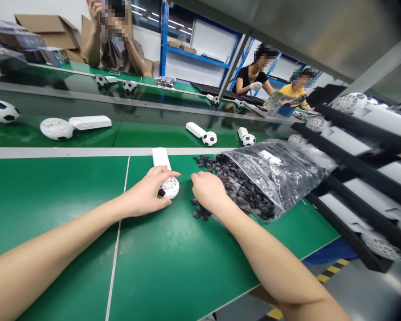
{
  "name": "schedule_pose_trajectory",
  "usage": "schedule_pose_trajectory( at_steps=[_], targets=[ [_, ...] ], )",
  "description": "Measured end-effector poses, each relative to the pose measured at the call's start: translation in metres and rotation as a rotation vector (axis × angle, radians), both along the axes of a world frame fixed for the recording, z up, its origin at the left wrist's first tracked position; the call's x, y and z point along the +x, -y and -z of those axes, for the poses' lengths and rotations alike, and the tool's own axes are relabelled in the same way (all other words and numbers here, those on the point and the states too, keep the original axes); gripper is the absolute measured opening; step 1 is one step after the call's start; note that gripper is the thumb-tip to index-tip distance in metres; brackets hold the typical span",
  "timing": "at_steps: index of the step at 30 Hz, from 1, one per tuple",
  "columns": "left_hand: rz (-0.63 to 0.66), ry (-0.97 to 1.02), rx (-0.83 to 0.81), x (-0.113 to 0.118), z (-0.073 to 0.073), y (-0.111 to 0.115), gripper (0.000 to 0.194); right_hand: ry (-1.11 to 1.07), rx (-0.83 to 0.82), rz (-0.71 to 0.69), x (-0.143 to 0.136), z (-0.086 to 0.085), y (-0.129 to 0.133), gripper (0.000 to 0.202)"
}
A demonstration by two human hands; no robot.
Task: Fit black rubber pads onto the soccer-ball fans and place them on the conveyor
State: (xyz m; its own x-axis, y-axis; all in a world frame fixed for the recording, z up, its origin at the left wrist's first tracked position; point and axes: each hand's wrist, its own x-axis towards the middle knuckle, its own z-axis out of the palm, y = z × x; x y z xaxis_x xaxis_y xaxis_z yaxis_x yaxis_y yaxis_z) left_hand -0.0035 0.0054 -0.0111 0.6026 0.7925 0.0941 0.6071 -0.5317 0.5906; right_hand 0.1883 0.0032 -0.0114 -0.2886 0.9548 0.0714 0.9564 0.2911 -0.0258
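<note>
My left hand (149,191) is wrapped around the side of a white football-shaped piece (170,187) with a lattice top and a black patch. A white handle (161,158) extends from it, away from me. Close to its right, my right hand (209,191) has its fingers pressed together at the edge of a heap of small black pieces (234,180); what its fingertips hold, if anything, is hidden. The black pieces spill from a clear plastic bag (284,171) onto the green table (173,263).
Beyond a pale rail, more football pieces with handles (56,128) lie on a green conveyor. Black trays (354,223) of white parts stand at the right. Across the line are a person (120,53) at the left and two people farther right. Cardboard boxes are behind.
</note>
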Motion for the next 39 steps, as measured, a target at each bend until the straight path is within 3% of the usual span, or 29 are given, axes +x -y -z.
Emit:
schedule_pose_trajectory(
  at_steps=[5,7,10,12,17,23,30,36,39],
  targets=[
    [0.018,0.027,-0.032,-0.005,-0.002,-0.004,0.061,-0.091,0.024,0.013,0.01,0.0,-0.006,0.023],
    [0.02,0.04,-0.046,-0.006,-0.002,-0.004,0.058,-0.358,0.0,-0.028,0.013,-0.004,-0.006,0.019],
    [0.076,0.051,-0.053,-0.007,-0.003,-0.006,0.056,-0.857,-0.18,-0.143,0.01,-0.009,-0.001,0.009],
    [0.106,0.055,-0.048,-0.009,-0.003,-0.008,0.056,-0.98,-0.3,-0.212,0.005,-0.011,0.003,0.007],
    [0.13,0.066,-0.018,-0.01,-0.001,-0.011,0.056,-0.916,-0.322,-0.281,0.001,-0.014,0.008,0.019],
    [0.105,0.089,-0.031,-0.009,-0.001,-0.009,0.056,-0.904,-0.3,-0.236,0.004,-0.016,0.009,0.011],
    [0.102,0.117,-0.006,-0.007,0.001,-0.007,0.055,-0.549,-0.174,-0.31,0.007,-0.02,0.012,0.02],
    [0.082,0.112,-0.004,-0.006,0.002,-0.006,0.053,-0.712,-0.048,-0.278,0.002,-0.017,0.012,0.009],
    [0.08,0.126,-0.006,-0.006,0.001,-0.006,0.047,-0.875,-0.231,-0.252,-0.001,-0.013,0.013,0.007]
  ],
)
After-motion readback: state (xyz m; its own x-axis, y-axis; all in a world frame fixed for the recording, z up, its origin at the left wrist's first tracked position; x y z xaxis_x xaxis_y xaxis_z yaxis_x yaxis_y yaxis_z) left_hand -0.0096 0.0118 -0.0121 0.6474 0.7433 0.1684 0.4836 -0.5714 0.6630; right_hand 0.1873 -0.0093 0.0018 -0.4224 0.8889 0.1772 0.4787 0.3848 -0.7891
